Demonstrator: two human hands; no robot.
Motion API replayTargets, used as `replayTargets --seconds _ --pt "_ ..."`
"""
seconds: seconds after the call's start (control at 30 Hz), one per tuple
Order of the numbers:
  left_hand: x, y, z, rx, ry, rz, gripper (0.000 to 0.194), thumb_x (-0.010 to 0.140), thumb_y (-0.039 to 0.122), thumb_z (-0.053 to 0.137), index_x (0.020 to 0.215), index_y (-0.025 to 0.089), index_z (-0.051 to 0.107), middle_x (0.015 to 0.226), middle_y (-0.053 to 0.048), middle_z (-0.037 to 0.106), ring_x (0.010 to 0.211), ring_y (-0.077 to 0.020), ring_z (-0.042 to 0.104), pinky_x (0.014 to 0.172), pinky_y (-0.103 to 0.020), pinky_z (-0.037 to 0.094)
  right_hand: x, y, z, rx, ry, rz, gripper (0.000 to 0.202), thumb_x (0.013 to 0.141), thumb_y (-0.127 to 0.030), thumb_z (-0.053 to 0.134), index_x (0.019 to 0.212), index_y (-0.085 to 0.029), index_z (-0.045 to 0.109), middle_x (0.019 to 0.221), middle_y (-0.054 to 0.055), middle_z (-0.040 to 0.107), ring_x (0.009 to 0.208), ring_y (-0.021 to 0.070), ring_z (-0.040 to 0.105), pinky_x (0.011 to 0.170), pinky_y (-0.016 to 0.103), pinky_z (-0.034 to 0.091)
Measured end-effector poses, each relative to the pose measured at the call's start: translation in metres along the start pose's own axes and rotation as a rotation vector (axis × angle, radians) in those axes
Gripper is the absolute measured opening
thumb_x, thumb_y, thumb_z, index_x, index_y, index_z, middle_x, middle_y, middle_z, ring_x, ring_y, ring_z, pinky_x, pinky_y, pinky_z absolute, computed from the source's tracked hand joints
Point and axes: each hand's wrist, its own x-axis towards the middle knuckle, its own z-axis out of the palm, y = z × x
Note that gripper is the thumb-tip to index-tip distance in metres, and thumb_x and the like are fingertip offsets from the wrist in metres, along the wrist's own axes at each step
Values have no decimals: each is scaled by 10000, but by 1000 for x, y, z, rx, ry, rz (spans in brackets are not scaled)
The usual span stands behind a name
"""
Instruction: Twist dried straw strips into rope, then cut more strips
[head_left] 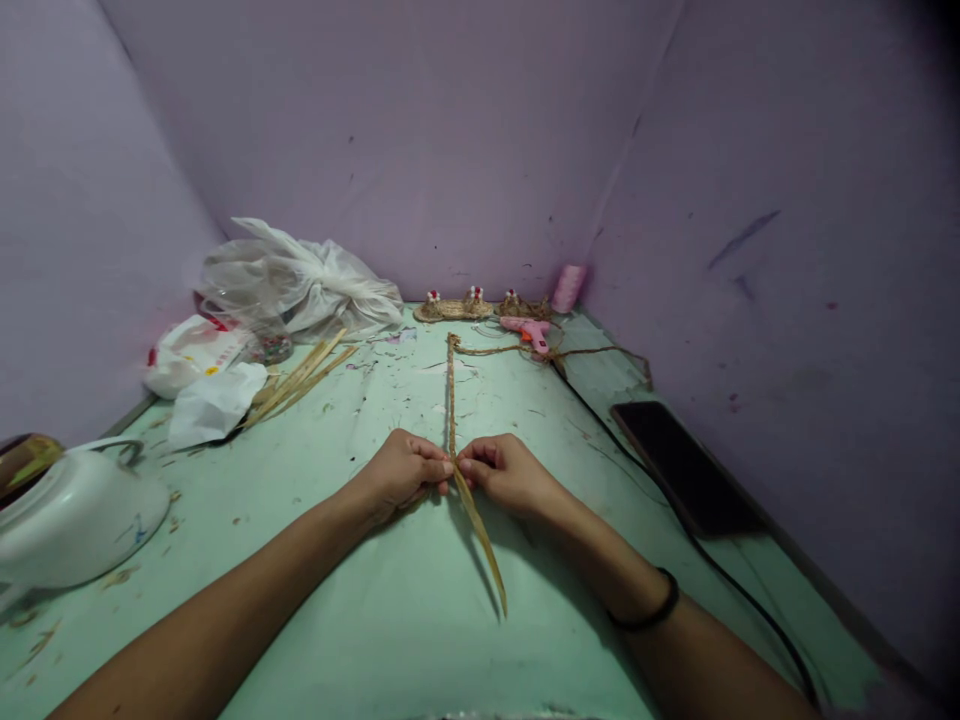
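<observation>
Forearms (247, 610) cropped | left hand (409, 468), right hand (511, 475) pinch cord (451, 395) | gripped section obscured

Looks like a home craft corner: pink glue gun (535, 333) and pink thread spool (569, 288) beyond the right hand (506, 474), dried fibre strips (304, 380) beyond the left hand (409, 468), lilac walls (450, 130) around the counter (337, 620).

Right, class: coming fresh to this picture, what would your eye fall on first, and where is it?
First, the bare left hand and right hand, at the centre, pinching a thin tan braided-looking cord where a flat yellowish strip trails nearer, over the pale green table. Then the bulging white plastic bag, back left, and the pink pistol-shaped glue gun, beyond the right hand.
</observation>
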Motion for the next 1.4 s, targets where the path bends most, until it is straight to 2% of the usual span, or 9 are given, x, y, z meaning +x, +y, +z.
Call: replayTargets --seconds 0.3,0.43,0.6,0.8,0.93,1.1,1.27,1.33,1.4 --pt "2 -4 3 122 22 49 147 603 206 528 480 126 519 321 49 374 276 -36 245 321 -200 132 -2 -7 1 -161 28 16 144 682 -187 468 557 -145 524 485 -23 448 473 73 368 443 198 249" --pt "0 -1 5 138 26 83 158 583 179 511 435 130 488 316 46 365 291 -31 249 333 -196 141 -5 -12 -7 -28 -76 80 170 700 -235 470 567 -143 522 464 -35 420 444 67 338 430 201 233" --pt "-3 3 4 67 26 59 125 576 161 509 457 125 508 302 53 352 285 -31 245 328 -191 142 -4 -21 -21 233 -243 136 188 677 -282 526 575 -125 538 441 -54 390 417 51 310 425 198 224" --pt "-1 -2 -2 3 19 84 133 575 243 566 547 113 556 356 48 406 282 -32 269 303 -183 137 3 -22 -17 435 -222 206 270 546 -339 695 575 -116 544 466 -48 491 426 43 403 464 185 316" --pt "0 -4 -2 -2 28 101 117 588 218 553 540 112 558 351 50 400 280 -35 273 298 -185 149 3 -20 -11 560 -172 298 312 492 -343 740 584 -123 540 526 -23 559 497 71 512 556 212 419" --pt "-1 -3 0 1 32 139 123 604 205 550 536 104 565 342 50 400 282 -33 273 309 -188 160 -3 -20 -5 763 -218 386 241 592 -278 693 642 -132 509 639 27 603 584 103 581 586 229 462" --pt "-1 -3 1 -1 31 159 116 596 192 550 559 90 590 375 38 434 309 -24 281 334 -184 168 -6 -21 -1 812 -255 386 98 730 -192 548 681 -111 522 605 21 561 466 65 505 510 212 457" --pt "-1 -3 1 16 31 171 123 596 193 545 528 96 576 358 45 407 310 -23 278 339 -183 171 -5 -21 -1 767 -236 372 118 754 -183 510 660 -113 507 554 6 527 418 43 450 431 165 393" --pt "-1 -3 1 29 33 181 131 597 201 543 515 102 567 354 50 392 312 -23 278 342 -182 174 -5 -21 -1 698 -198 377 142 759 -183 502 631 -129 472 481 -28 466 361 21 365 351 131 268"
